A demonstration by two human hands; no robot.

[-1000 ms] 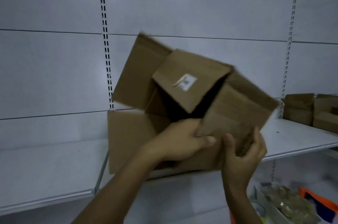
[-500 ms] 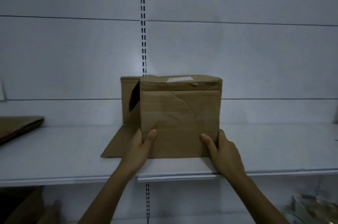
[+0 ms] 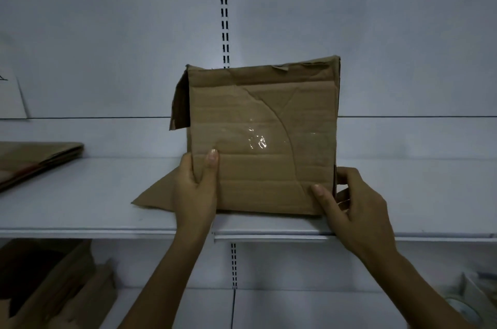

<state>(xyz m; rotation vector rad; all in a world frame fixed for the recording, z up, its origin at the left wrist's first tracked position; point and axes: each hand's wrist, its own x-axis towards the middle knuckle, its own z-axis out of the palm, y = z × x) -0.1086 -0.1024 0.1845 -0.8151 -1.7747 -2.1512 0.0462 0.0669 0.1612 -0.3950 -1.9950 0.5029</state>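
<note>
A brown cardboard box stands on the white shelf, its creased front face taped with clear tape. One flap lies flat on the shelf at the lower left, and another hangs loose at the upper left corner. My left hand grips the box's lower left edge, thumb on the front face. My right hand holds the lower right corner, thumb on the front and fingers round the side.
Flattened cardboard lies on the shelf at far left. More cardboard boxes sit below the shelf at lower left. A white container shows at lower right. A slotted upright runs up the white back wall.
The box was tilted in the air with open flaps a second ago. It now stands on the shelf, both hands shifted to its lower corners, and the view has moved closer.
</note>
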